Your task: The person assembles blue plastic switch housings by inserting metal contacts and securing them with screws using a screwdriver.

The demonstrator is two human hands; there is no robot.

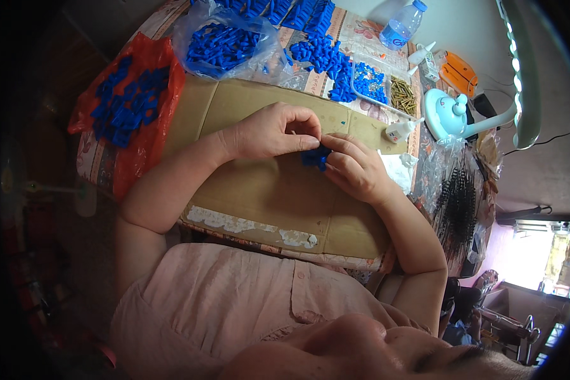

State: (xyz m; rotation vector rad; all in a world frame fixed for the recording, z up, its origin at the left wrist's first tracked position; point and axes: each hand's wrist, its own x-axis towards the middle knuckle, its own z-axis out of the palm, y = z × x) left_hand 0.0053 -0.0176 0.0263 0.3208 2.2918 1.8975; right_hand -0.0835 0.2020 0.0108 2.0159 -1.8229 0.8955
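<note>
- Flattened brown cardboard (259,190) lies across a flower-patterned tabletop (363,29).
- Between both hands, a small blue plastic piece (311,158): probably light, stiff, slightly slippery, best held by its edges.
- Left hand (269,132) pinches at its top, contents hidden; right hand (354,164), fingers curled, grips its side.
- Clear plastic bottle (404,22) wears a blue label.

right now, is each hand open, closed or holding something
Left hand: pinched closed; grip contents unclear.
Right hand: closed, holding a small blue plastic piece.
</note>
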